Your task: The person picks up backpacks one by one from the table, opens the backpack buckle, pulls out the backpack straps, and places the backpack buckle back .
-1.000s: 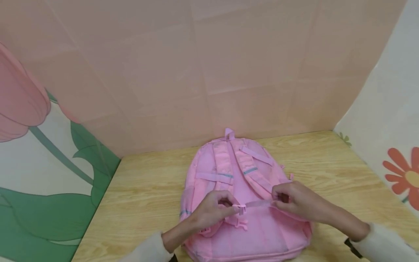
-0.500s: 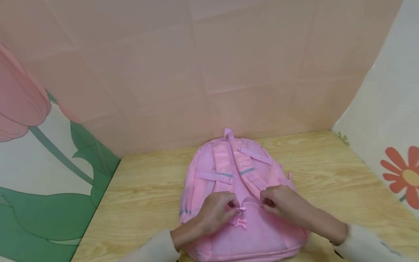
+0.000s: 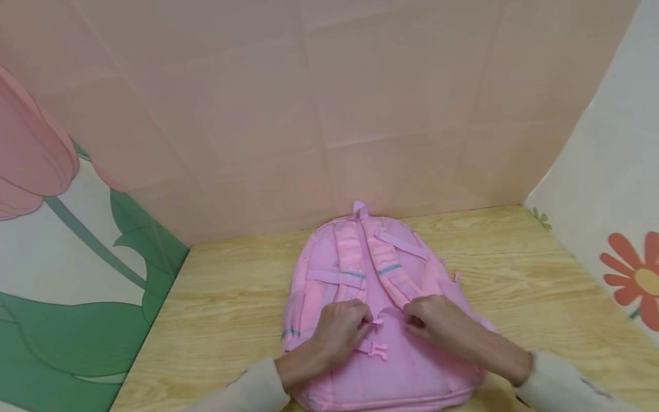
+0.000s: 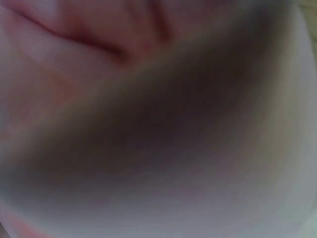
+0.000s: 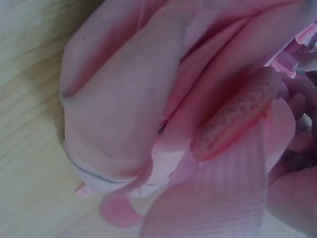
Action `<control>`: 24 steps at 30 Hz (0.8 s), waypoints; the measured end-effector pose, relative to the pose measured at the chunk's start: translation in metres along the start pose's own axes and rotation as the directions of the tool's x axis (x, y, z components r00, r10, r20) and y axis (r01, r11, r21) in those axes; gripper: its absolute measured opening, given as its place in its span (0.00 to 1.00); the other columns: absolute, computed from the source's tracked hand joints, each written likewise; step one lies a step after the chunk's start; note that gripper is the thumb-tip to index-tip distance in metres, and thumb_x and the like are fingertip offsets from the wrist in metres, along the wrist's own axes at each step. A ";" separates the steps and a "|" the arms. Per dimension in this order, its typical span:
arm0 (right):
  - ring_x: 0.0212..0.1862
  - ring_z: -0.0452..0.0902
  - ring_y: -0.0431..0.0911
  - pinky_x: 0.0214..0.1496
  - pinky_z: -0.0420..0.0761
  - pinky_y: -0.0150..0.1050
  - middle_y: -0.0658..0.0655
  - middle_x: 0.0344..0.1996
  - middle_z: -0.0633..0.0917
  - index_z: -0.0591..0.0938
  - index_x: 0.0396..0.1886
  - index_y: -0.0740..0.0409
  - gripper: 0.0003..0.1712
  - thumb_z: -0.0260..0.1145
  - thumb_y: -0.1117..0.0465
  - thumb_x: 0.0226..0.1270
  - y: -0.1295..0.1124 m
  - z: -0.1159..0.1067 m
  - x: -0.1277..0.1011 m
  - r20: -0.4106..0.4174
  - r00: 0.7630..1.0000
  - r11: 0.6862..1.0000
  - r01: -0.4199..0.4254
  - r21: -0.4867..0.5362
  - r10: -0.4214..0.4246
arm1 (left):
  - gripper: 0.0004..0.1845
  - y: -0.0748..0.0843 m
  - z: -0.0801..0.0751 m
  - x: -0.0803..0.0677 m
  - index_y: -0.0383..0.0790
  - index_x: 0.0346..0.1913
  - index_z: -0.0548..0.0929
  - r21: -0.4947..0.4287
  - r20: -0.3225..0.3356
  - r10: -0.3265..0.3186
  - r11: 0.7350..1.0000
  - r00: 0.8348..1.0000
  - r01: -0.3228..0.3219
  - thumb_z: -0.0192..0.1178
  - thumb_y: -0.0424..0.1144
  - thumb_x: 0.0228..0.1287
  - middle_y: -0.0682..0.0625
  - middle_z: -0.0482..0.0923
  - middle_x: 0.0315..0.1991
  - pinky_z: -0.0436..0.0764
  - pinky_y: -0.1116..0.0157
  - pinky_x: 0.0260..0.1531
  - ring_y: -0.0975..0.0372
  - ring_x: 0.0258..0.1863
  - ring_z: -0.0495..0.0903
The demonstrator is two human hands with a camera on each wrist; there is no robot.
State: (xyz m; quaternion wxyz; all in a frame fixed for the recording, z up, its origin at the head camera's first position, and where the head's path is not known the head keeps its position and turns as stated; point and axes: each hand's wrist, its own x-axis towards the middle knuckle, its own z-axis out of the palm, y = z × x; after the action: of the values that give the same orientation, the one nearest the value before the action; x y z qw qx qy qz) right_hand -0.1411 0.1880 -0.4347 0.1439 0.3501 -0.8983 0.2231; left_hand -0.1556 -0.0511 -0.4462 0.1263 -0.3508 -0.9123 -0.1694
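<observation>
Wooden table (image 3: 231, 297) with pink panel wall behind | left hand (image 3: 342, 332) fingers curled, pinching small pink buckle (image 3: 377, 323) | right hand (image 3: 437, 320) fingers curled round pink strap (image 5: 233, 111) just beside buckle | pink backpack (image 3: 360, 269) lies straps-up under both hands, mid-table | second buckle (image 3: 378, 349) loose below.

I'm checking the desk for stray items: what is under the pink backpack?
The pink backpack lies straps-up, flat on the wooden table. Only bare table shows around it. Anything beneath is covered by the bag and by both hands resting on it.
</observation>
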 end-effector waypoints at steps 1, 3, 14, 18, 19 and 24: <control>0.22 0.61 0.27 0.22 0.68 0.23 0.35 0.16 0.70 0.71 0.17 0.43 0.22 0.73 0.72 0.45 0.000 0.001 0.000 0.001 1.000 1.000 0.003 -0.001 -0.003 | 0.02 0.000 0.001 0.000 0.53 0.32 0.87 0.020 -0.002 0.011 1.000 1.000 -0.011 0.71 0.41 0.59 0.63 0.83 0.29 0.79 0.78 0.31 0.73 0.28 0.79; 0.21 0.61 0.28 0.22 0.68 0.23 0.36 0.16 0.70 0.71 0.16 0.43 0.22 0.73 0.72 0.45 0.001 0.003 0.000 0.001 1.000 1.000 0.012 -0.017 -0.012 | 0.02 0.000 0.002 0.000 0.53 0.31 0.87 0.055 -0.008 0.029 0.998 1.000 -0.029 0.71 0.42 0.59 0.63 0.84 0.30 0.79 0.77 0.31 0.72 0.30 0.80; 0.22 0.66 0.29 0.23 0.72 0.26 0.36 0.18 0.76 0.74 0.17 0.43 0.21 0.74 0.71 0.47 0.004 0.009 -0.001 0.033 0.999 1.000 -0.008 -0.027 0.009 | 0.02 -0.002 0.005 0.001 0.56 0.30 0.88 0.097 -0.015 0.002 0.995 1.000 -0.001 0.70 0.44 0.59 0.63 0.85 0.29 0.74 0.77 0.25 0.70 0.28 0.74; 0.22 0.67 0.29 0.24 0.74 0.26 0.36 0.18 0.77 0.76 0.18 0.43 0.19 0.76 0.69 0.49 0.003 0.008 0.000 0.053 0.998 1.000 -0.016 -0.020 0.017 | 0.01 -0.002 0.003 0.002 0.56 0.33 0.88 0.039 0.023 -0.050 0.998 0.998 0.049 0.71 0.45 0.59 0.64 0.85 0.29 0.76 0.76 0.29 0.70 0.28 0.74; 0.22 0.67 0.29 0.24 0.74 0.26 0.36 0.18 0.76 0.76 0.19 0.43 0.19 0.76 0.68 0.50 0.003 0.007 0.000 0.071 0.997 1.000 -0.024 -0.005 0.025 | 0.02 -0.002 0.002 0.003 0.56 0.34 0.88 0.020 0.043 -0.068 0.998 0.997 0.067 0.71 0.46 0.59 0.64 0.84 0.29 0.77 0.75 0.31 0.70 0.30 0.75; 0.23 0.67 0.29 0.25 0.74 0.25 0.35 0.18 0.72 0.77 0.23 0.41 0.15 0.75 0.63 0.57 0.001 -0.008 0.007 0.213 0.970 0.980 -0.146 0.132 0.116 | 0.12 -0.004 -0.014 0.005 0.54 0.48 0.88 -0.051 0.179 -0.108 0.992 0.978 0.119 0.68 0.41 0.61 0.61 0.86 0.41 0.82 0.68 0.43 0.67 0.41 0.82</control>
State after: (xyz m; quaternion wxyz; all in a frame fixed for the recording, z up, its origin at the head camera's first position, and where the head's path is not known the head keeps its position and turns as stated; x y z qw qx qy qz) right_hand -0.1456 0.1889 -0.4255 0.0096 0.3204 -0.9108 0.2603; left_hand -0.1605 -0.0563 -0.4330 0.0246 -0.3154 -0.9328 -0.1725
